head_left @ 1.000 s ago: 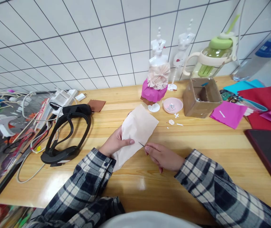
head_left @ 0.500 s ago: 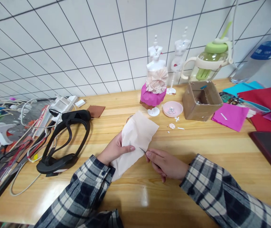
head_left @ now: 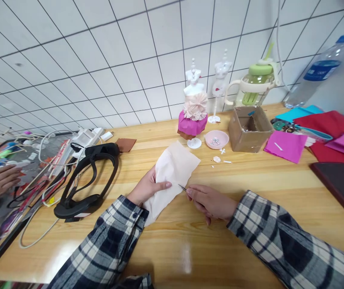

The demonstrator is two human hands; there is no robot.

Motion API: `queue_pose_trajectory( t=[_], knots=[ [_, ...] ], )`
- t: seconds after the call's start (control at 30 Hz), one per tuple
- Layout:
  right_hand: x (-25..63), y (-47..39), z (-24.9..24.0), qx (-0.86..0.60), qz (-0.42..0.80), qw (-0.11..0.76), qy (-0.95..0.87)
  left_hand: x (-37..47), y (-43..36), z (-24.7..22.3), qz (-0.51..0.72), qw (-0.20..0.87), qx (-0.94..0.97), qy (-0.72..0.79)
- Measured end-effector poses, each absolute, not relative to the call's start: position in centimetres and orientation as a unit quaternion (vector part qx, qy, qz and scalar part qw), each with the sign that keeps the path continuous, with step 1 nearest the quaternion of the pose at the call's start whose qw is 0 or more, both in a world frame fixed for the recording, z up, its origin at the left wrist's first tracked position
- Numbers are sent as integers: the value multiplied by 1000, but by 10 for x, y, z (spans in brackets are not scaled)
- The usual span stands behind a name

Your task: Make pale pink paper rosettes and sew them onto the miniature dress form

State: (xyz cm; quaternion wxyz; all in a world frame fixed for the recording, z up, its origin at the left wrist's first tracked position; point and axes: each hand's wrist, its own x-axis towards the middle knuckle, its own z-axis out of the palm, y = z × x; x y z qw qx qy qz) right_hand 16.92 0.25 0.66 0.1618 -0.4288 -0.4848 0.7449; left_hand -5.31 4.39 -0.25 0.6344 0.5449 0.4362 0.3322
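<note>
- Cream sheet (head_left: 178,164) sits in the left hand (head_left: 147,186), over the table (head_left: 208,249), thumb clamped on top.
- Right hand (head_left: 210,202) is closed around a slim pointed tool (head_left: 183,188), perhaps scissors, too small to tell.
- Working the tip near the sheet's lower right edge seems in hand; the next move likely calls for steady tension.

A pale pink sheet (head_left: 176,165), thin and lightly creased, is held slantwise by the left hand (head_left: 145,187), its wider end pointing away. A slim, dark, pointed tool (head_left: 182,188) is gripped in the right hand (head_left: 210,202), its tip overlapping the sheet's right side; contact cannot be judged.
</note>
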Motion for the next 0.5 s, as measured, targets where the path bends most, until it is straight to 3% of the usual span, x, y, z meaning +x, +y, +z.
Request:
queue_pose_trajectory(
  t=[0.5],
  knots=[
    [169,1,6,-417,748,167,-489,-53,42,-1,337,650,534,422]
  ],
)
